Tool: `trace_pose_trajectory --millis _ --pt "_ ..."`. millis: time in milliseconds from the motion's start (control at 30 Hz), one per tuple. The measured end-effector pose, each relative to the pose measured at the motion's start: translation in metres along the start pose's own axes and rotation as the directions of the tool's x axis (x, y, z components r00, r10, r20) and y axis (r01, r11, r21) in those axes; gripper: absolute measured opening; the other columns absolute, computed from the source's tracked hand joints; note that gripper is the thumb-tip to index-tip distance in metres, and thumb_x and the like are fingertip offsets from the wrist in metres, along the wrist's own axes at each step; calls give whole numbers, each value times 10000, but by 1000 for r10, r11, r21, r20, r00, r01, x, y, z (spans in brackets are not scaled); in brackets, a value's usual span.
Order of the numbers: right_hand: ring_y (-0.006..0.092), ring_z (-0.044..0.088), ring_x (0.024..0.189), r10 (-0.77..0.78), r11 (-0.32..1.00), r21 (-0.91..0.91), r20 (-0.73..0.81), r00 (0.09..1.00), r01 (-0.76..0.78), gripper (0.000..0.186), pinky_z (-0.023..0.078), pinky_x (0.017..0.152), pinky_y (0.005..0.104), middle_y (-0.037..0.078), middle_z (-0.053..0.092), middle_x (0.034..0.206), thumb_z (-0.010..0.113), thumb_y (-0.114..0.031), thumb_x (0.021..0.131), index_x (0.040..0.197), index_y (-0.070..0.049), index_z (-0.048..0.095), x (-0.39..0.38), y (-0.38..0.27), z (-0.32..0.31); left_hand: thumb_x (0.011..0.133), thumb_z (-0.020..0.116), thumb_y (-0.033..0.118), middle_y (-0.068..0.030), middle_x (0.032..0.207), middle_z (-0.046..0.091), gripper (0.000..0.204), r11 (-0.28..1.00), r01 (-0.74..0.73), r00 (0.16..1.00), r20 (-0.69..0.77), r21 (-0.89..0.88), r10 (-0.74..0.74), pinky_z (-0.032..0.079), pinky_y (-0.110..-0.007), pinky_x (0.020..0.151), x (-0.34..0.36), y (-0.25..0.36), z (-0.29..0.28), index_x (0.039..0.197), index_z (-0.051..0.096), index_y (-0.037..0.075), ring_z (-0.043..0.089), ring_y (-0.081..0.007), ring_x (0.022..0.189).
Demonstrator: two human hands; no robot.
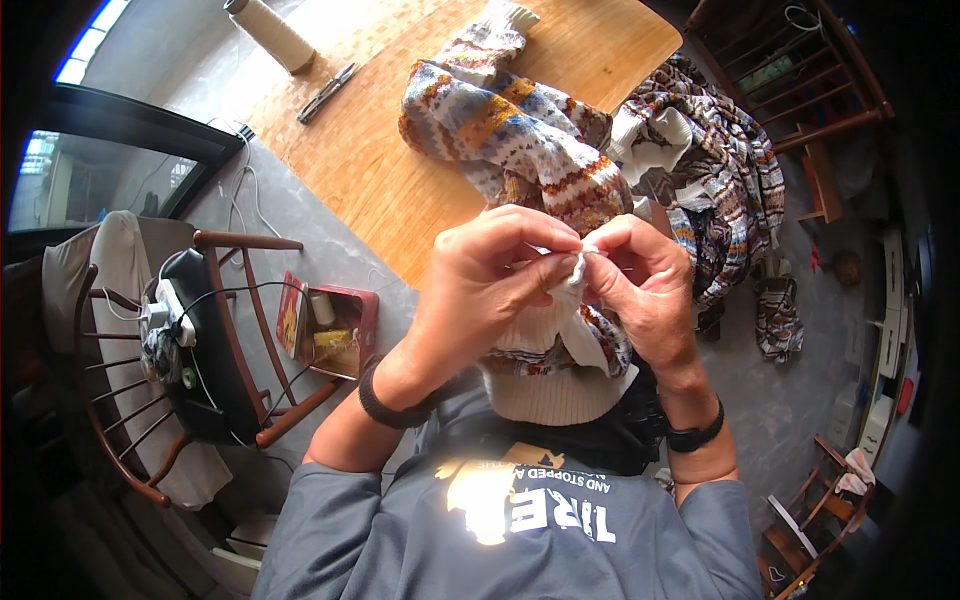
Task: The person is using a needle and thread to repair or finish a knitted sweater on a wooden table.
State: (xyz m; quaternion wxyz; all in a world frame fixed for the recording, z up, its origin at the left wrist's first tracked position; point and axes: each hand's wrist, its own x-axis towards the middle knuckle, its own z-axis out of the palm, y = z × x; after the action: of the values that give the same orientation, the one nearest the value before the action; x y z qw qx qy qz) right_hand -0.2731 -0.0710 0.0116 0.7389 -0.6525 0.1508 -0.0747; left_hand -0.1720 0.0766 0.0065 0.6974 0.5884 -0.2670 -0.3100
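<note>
A patterned knit sweater [565, 160] in white, brown, orange and blue lies partly on the table and hangs down over my lap, its cream ribbed band [555, 397] nearest my body. My left hand [505, 265] pinches a rolled white knit edge [578, 268] of this sweater between thumb and fingers. Close against it on the right, my right hand [645, 285] pinches the same edge, the fingertips of both hands almost meeting. Whether a needle or thread is also in the fingers is too small to tell.
The wooden table [370, 180] carries a cone of cream yarn [270, 35] and thread snips [326, 93]. More patterned sweaters [735, 170] are heaped to the right. At left are a wooden chair [225, 310] with a power strip [172, 310] and an open red tin [365, 320].
</note>
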Motion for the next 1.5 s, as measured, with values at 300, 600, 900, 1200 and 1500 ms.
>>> trace_pose_trajectory --millis 300,600,900,1200,1500 --pt "220 639 688 -429 713 -598 44 902 368 213 507 637 291 112 613 785 635 105 752 937 4 606 -6 -55 1 859 641 24 -25 839 651 92 994 102 995 1 -45 -102 510 -198 623 0 2 3 945 649 -10 604 -63 747" --pt "238 577 635 -396 455 -788 238 887 414 172 453 543 327 80 545 729 679 56 708 840 -46 637 -2 -49 -7 871 625 53 -24 827 635 122 992 121 990 74 -27 -119 487 -198 651 0 8 6 964 622 -27 583 -50 747" --pt "186 541 591 -372 476 -780 240 897 406 151 421 519 279 85 537 704 667 100 715 818 -4 631 -4 -63 -11 860 641 70 -15 896 643 112 972 203 976 104 -117 -192 481 -209 728 0 8 7 942 639 -6 577 -55 809" --pt "110 580 546 -266 651 -683 202 943 330 95 428 483 228 65 574 701 654 91 743 788 16 617 1 -61 -9 803 708 81 6 780 646 117 968 245 969 31 61 -247 483 -194 647 3 16 11 874 667 -2 579 -37 717" --pt "107 572 547 -218 629 -717 207 954 300 69 415 482 233 58 587 686 670 48 746 793 11 634 5 -58 -8 800 705 100 -32 687 656 128 970 103 995 -18 219 -102 493 -212 562 2 9 14 829 669 -20 597 -45 624"
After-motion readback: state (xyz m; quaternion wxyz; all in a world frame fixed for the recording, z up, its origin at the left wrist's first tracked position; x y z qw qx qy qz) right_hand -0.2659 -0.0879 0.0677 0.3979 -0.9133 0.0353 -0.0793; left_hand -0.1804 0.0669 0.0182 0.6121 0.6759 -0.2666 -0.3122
